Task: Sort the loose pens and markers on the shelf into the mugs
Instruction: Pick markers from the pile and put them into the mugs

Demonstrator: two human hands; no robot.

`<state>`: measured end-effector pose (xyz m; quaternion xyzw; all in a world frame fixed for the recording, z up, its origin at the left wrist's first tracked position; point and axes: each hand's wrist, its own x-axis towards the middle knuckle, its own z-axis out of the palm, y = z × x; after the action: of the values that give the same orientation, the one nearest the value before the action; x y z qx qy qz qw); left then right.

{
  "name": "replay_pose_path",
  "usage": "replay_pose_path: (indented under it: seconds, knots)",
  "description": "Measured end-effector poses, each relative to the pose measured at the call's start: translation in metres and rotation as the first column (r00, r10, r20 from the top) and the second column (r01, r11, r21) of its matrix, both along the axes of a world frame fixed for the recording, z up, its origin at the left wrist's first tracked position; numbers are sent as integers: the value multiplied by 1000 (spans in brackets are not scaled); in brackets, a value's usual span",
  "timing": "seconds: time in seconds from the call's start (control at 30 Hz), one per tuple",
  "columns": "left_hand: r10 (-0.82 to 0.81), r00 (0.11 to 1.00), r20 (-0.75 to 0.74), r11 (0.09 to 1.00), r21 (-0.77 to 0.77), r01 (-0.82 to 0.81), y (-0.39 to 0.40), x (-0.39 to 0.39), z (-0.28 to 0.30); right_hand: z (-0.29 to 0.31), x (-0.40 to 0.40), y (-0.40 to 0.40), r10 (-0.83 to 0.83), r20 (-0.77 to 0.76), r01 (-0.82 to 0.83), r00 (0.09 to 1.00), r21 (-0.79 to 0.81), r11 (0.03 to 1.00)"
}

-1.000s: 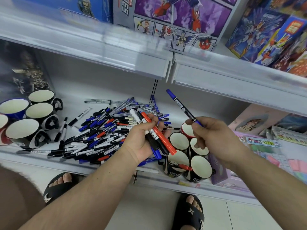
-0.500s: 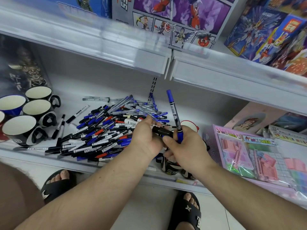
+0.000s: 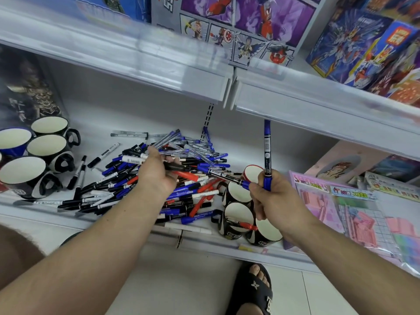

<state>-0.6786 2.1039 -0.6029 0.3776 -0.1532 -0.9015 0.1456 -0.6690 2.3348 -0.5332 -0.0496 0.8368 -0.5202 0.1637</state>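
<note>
Pens and markers (image 3: 145, 183) are heaped at frame centre on the shelf (image 3: 113, 223), beside the mugs (image 3: 238, 214) at lower right. Two blue markers (image 3: 267, 153) are now gripped in the right hand (image 3: 270, 198), one more than a second ago. The left hand (image 3: 156, 173), loosely curled, has been lowered onto the heap, some markers seemingly grasped.

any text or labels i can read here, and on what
Nothing reads clearly.
White print on the two front black mugs: blocky logo, too blurred to spell.
Blue header cards on the pink packs: non-Latin characters, too small.
Yellow brand patch on the blue toy box: blurred.
White letters on the purple box: cut off.
Print on the pens: too small.
</note>
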Motion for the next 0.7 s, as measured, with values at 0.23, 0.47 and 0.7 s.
replay_pose_path:
  seconds: [0.23,0.47,0.7]
  knots:
    - [-477,879,-5,858,-222,464,60,29,-23,-26,0,0,11,57,-13,998,37,999]
    - [-536,842,-60,817,-288,500,68,23,-14,-29,7,-5,153,189,-161,970,29,987]
    - [-594,802,-54,713,-498,494,83,23,-5,-26,8,-7,268,256,-326,929,223,919]
